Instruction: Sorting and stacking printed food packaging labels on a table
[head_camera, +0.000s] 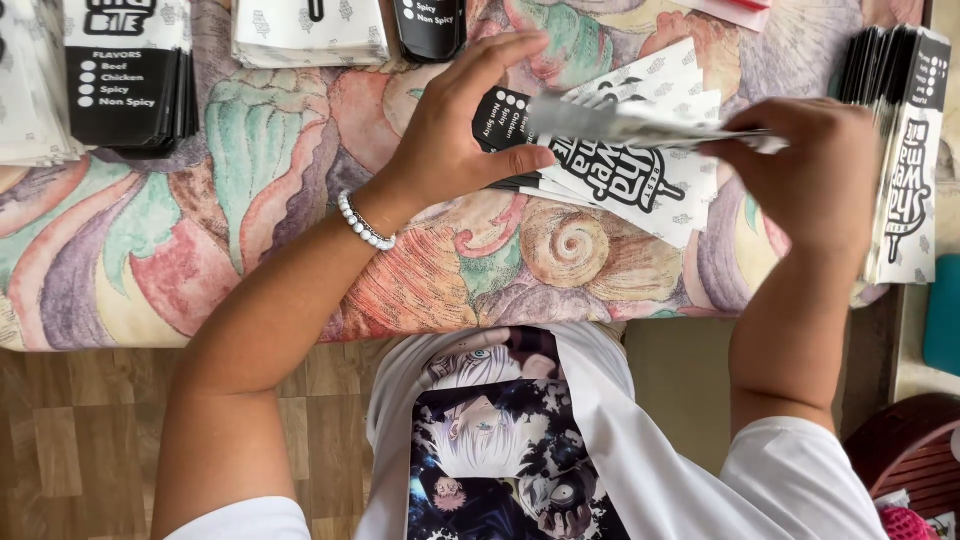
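My left hand (455, 125), with a white bead bracelet (364, 223) on the wrist, pinches the black end of a fanned stack of black-and-white paper sleeves (640, 185) lying on a patterned cloth (300, 200). My right hand (815, 175) grips the other end of one flat sleeve (620, 125), held edge-on above the fan. Both hands are closed on the paper.
More stacks of the same sleeves lie at the top left (125, 75), top middle (305, 30) and along the right edge (905, 150). The cloth ends near my body, above a wooden floor (70, 440). A dark red rounded object (905, 450) sits at lower right.
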